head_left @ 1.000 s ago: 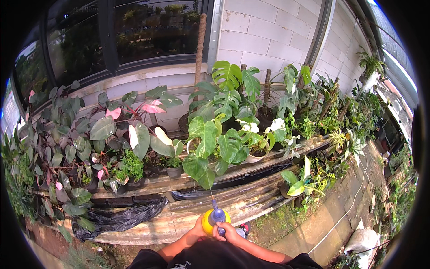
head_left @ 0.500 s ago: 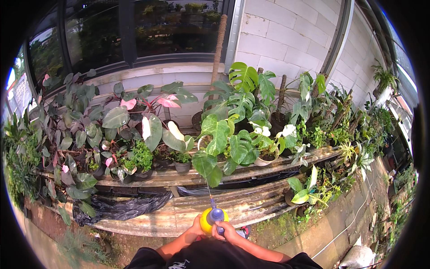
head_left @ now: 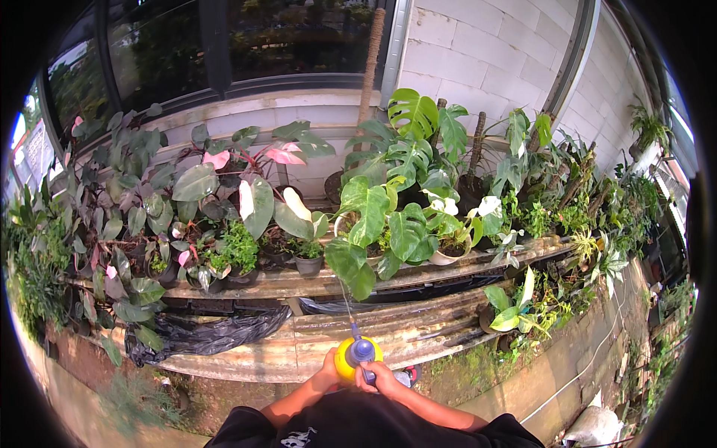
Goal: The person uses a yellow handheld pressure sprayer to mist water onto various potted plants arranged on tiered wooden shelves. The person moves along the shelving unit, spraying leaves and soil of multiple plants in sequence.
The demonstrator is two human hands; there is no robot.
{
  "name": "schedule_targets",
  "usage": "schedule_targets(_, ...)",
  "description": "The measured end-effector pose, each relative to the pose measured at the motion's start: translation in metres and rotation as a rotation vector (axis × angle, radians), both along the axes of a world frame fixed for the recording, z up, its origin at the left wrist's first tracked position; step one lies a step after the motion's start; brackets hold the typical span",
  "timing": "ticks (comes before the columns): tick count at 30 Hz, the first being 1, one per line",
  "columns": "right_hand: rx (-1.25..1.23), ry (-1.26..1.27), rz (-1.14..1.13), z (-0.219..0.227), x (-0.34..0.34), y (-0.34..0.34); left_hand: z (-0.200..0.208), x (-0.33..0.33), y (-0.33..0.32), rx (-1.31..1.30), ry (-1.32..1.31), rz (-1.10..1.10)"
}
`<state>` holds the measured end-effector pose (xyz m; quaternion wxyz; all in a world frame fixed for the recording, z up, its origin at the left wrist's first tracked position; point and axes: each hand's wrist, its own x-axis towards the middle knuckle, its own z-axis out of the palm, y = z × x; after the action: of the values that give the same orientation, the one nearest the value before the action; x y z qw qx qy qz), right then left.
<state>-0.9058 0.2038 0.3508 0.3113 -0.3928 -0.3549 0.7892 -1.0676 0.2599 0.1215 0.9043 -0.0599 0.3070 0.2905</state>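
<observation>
I hold a yellow pump spray bottle (head_left: 344,361) with a blue-violet head in front of my body. My left hand (head_left: 327,372) is wrapped round the left side of its yellow body. My right hand (head_left: 382,378) is closed on the handle of the spray head (head_left: 362,351), the thumb on its top. The nozzle points away from me, and a thin jet of liquid runs from it toward a broad green leaf (head_left: 352,263). That leaf hangs from a variegated plant in a pale pot (head_left: 446,256) on the upper shelf.
Potted pink-and-dark-leaved plants (head_left: 196,183) crowd the left. A split-leaf monstera (head_left: 413,113) stands at centre back by a brown pole (head_left: 371,71). Black plastic sheeting (head_left: 213,336) lies on the lower corrugated ledge (head_left: 328,351). A white sack (head_left: 595,425) lies lower right.
The view has tipped slightly, so shelves and plants sit a little higher in the picture. Both hands keep their hold on the spray bottle, and the jet still shows.
</observation>
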Motion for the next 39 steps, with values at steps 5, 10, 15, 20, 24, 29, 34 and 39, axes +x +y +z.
schedule_targets(5, 0.048, 0.003, 0.01, -0.008, -0.001, -0.002, -0.025, -0.012, 0.003, 0.11, -0.079, -0.019)
schedule_targets(10, 0.05, 0.013, -0.014, -0.012, 0.002, -0.006, 0.006, -0.004, 0.002, 0.097, 0.062, -0.001)
schedule_targets(15, 0.091, 0.038, -0.048, -0.01, -0.002, -0.01, 0.007, -0.005, 0.009, 0.143, -0.037, 0.039)
schedule_targets(20, 0.098, 0.046, -0.062, -0.012, -0.002, -0.012, 0.012, -0.006, 0.009, 0.145, -0.045, 0.041)
schedule_targets(24, 0.088, 0.022, -0.057, -0.017, 0.003, -0.012, 0.01, -0.004, 0.002, 0.103, 0.103, -0.045)
schedule_targets(29, -0.031, 0.018, -0.077, -0.026, 0.007, -0.015, 0.02, 0.007, -0.014, 0.033, 0.101, -0.087)
schedule_targets(34, -0.023, 0.046, -0.075, -0.039, 0.01, -0.018, 0.012, 0.009, -0.029, 0.147, 0.102, -0.045)
schedule_targets(39, 0.024, 0.043, -0.052, -0.036, 0.009, -0.016, 0.006, 0.002, -0.028, 0.137, 0.115, -0.043)
